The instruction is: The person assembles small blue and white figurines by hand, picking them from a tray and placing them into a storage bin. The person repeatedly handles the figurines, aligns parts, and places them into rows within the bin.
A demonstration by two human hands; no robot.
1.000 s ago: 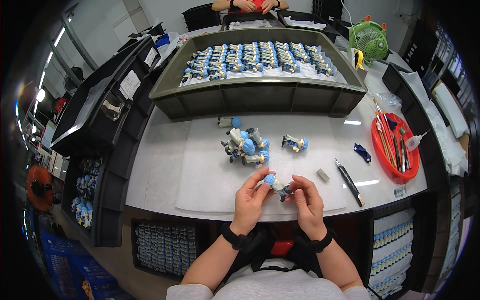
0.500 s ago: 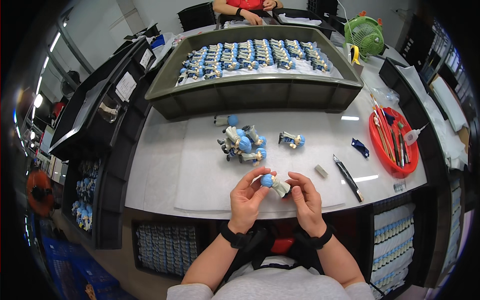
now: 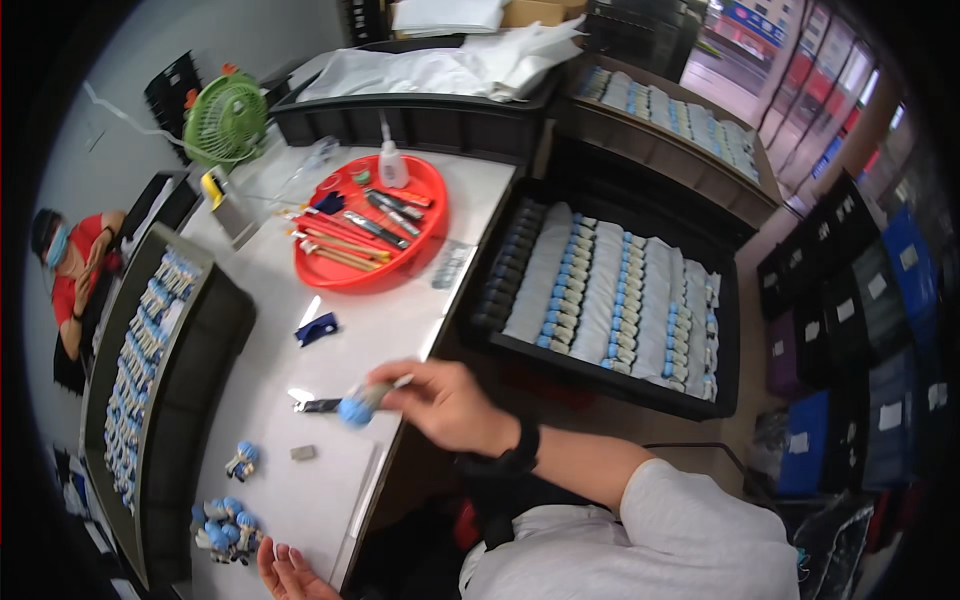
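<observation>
My right hand (image 3: 445, 405) pinches a small blue-haired figurine (image 3: 357, 409), held up over the table's near edge and slightly blurred. Behind it, partly covered, lies a black-and-silver craft knife or pen (image 3: 318, 406). Low in the view, my left hand (image 3: 290, 577) shows with its fingers stretched out and nothing in them. Just beside those fingers is a cluster of similar figurines (image 3: 228, 530) on the white work surface. One figurine (image 3: 241, 460) lies apart from the cluster, near a small grey block (image 3: 302, 453).
A red round tray (image 3: 440, 215) holds brushes, pens and a dropper bottle (image 3: 393, 165). A dark blue piece (image 3: 316, 329) lies nearby. Crates of figurines stand at left (image 3: 190, 400) and right (image 3: 600, 375). A green fan (image 3: 226, 118) and another person (image 3: 80, 270) are far left.
The view has swung right. My right hand has carried the figurine away from my left hand, which has let go of it. The right-hand crate of figurines shows more fully.
</observation>
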